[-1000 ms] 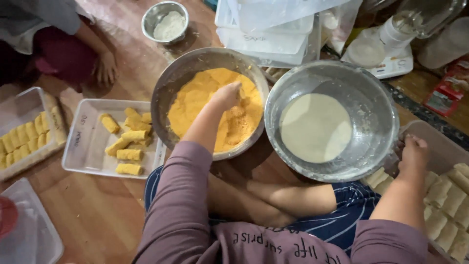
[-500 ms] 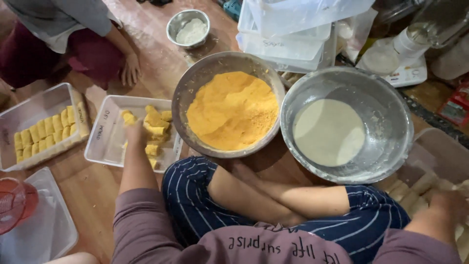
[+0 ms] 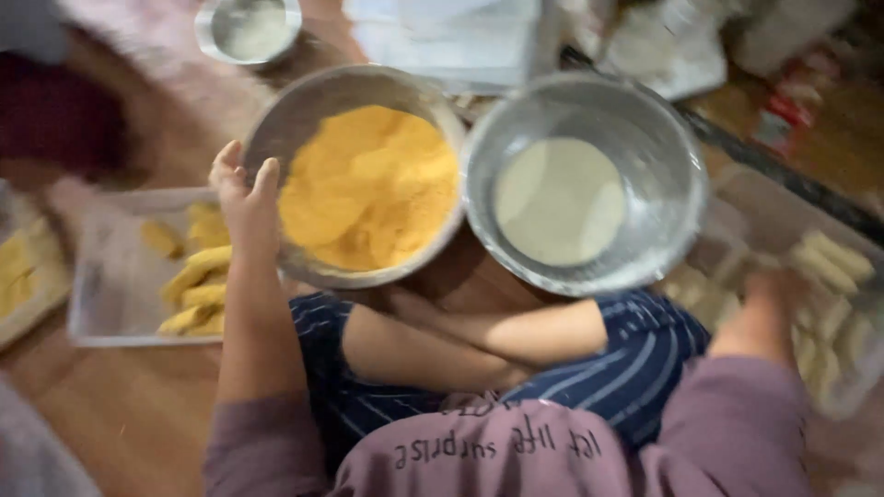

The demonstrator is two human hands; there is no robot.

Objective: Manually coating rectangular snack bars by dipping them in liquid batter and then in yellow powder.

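Observation:
My left hand (image 3: 244, 198) is at the left rim of a metal bowl (image 3: 276, 120) filled with yellow-orange crumbs (image 3: 368, 184). Its fingers are apart and it holds nothing. Just left of it, a clear tray (image 3: 115, 304) carries several crumb-coated pieces (image 3: 198, 285). A second metal bowl (image 3: 668, 156) with pale batter (image 3: 557, 198) stands to the right. My right hand (image 3: 773, 285) is blurred and reaches over a tray (image 3: 852, 377) of pale uncoated pieces (image 3: 833, 258); its grip is unclear.
I sit cross-legged on a wooden floor (image 3: 101, 414), my legs in striped blue cloth (image 3: 635, 368). A small metal bowl (image 3: 249, 28) and clear plastic containers (image 3: 451, 37) lie beyond. Another person in dark red (image 3: 55, 115) sits at upper left.
My left hand rose from the tray of coated pieces to the crumb bowl's left rim. My right hand stays at the right tray. The view shifted and blurred.

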